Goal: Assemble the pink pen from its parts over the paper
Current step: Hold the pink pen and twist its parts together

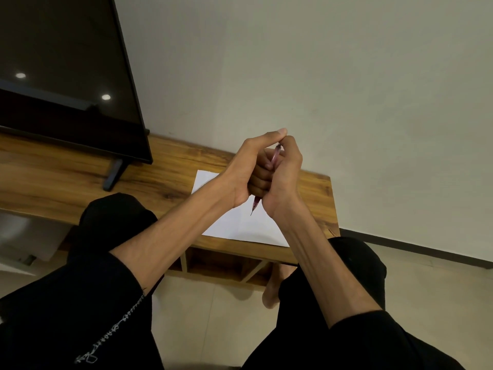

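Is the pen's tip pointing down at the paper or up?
Down. The pink pen tip sticks out below both hands, above the paper.

A: How much of the pink pen (274, 156) shows?

B: Little; its middle is buried where the left hand (248, 172) and right hand (282, 177) close together; only the upper end pokes out above the grip and the tip below it.

A: Can you tell whether its parts are joined?

B: No; any seam lies inside the clasp; the right fingertips are hidden behind the left thumb too.

A: And the paper (240, 225)?

B: Beneath the grip; both forearms cover its middle and near corners; the television (66, 76), beyond the grip to the left, is cut off by the frame's edge.
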